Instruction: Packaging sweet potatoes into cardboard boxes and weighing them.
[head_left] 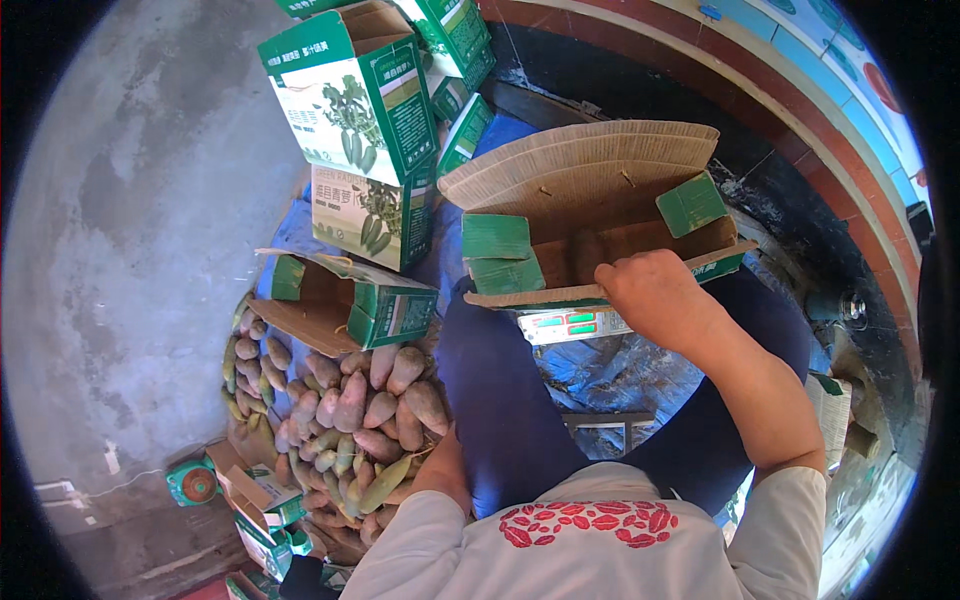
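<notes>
In front of my knees an open cardboard box (600, 225) with green flaps sits above a digital scale (575, 325). My right hand (650, 285) is closed over the box's near rim, with the fingers curled over the edge. A dark oblong shape (587, 255) lies inside the box, too dim to name surely. My left forearm (450, 468) reaches down beside my left thigh, at the edge of a heap of reddish-brown and green root vegetables (350, 405). My left hand itself is hidden there.
Beyond the heap a second open carton (390, 305) lies on its side on blue sheeting. Green-and-white cartons (345, 110) are stacked farther back. A grey wall (150, 200) runs along the left; a low red-tiled ledge (790, 110) curves round the right. More cartons (262, 500) lie lower left.
</notes>
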